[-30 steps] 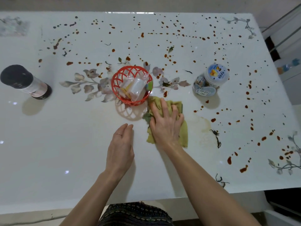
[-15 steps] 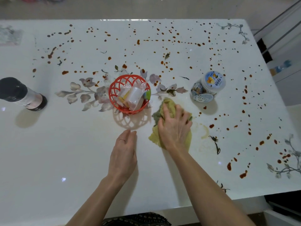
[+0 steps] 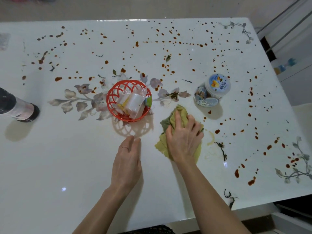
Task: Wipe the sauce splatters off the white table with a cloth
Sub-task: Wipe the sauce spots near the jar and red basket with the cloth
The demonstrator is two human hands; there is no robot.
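- A dark-capped bottle (image 3: pixel 20 108) stands on the white table (image 3: pixel 67 166), far out to the left of the left hand.
- A red basket (image 3: pixel 111 102) with plastic-wrapped packets sits just beyond the left hand's fingertips, apart from them.
- The left hand (image 3: pixel 127 163) lies flat on bare table with its fingers straight and together. There is a ring on one finger, and it holds nothing.
- The yellow-green cloth (image 3: pixel 180 111) lies bunched under the right hand, just right of the left hand. Its edges stick out past the fingertips and by the wrist.
- The right hand (image 3: pixel 184 137) presses palm-down on the cloth with its fingers spread over the folds, not curled round it.
- A faint yellowish smear (image 3: pixel 211 137) and a dark leaf scrap (image 3: pixel 222 149) lie just right of the right hand.
- A lidded tub (image 3: pixel 217 85) stands beyond and right of the right hand.
- Red-brown splatters (image 3: pixel 236 173) dot the table to the right of the right hand and across the far side beyond both hands.
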